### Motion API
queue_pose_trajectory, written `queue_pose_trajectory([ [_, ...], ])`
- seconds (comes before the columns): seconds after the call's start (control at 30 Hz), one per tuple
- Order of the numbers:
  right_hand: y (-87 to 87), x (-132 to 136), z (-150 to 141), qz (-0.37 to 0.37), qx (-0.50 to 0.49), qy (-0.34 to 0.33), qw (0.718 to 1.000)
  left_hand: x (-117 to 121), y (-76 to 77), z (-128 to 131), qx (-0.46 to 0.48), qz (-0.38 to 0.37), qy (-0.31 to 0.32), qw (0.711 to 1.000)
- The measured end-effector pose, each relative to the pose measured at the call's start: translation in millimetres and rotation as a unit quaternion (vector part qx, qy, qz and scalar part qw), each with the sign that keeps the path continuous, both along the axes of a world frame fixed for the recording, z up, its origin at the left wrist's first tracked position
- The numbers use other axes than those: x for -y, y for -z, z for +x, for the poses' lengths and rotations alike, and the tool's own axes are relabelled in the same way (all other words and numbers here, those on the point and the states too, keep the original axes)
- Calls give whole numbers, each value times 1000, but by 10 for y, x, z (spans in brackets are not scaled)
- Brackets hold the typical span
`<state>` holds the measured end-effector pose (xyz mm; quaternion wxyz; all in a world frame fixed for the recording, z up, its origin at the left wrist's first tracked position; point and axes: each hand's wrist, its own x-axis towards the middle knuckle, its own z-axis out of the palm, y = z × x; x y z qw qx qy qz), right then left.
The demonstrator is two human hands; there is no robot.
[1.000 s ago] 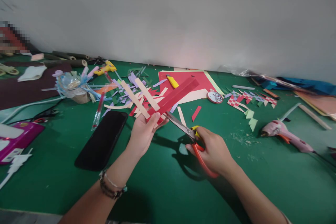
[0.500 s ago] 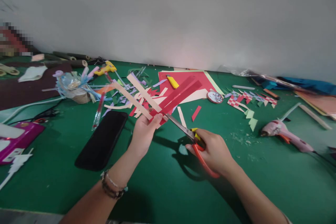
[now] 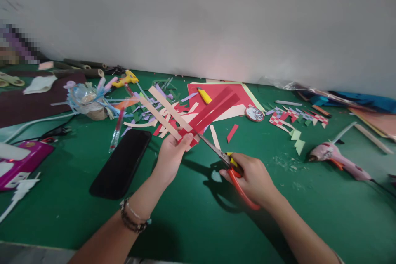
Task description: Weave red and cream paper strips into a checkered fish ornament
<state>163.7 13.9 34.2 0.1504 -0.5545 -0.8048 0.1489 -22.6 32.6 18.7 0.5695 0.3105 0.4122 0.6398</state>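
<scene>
The left hand (image 3: 173,152) holds crossed red strips (image 3: 216,109) and cream strips (image 3: 163,111) of paper. The right hand (image 3: 252,177) grips scissors (image 3: 229,163), their blades reaching the strips. A black phone (image 3: 121,165) lies to the left, just beside the left forearm. Beyond the hands, a yellow cutter (image 3: 204,95) rests on red paper (image 3: 198,88); a pink glue gun (image 3: 340,160) lies at right.

Red strips (image 3: 218,112) perhaps hide the tips of the scissors (image 3: 215,148).

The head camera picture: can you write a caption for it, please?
Left hand holding crossed red and cream paper strips while the right hand holds scissors to them, over a green table.
</scene>
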Motion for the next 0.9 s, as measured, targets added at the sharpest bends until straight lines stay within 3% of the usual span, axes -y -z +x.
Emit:
queue_pose_trajectory([
  [0.33,-3,7,5,-22,7,-3,1000,4,-13,12,11,1,3,1000],
  [0.6,-21,14,0,-80,-4,-7,997,6,-58,21,25,-7,11,1000],
  [0.9,4,-26,26,-84,-27,-27,996,-25,-103,5,35,30,-34,998],
])
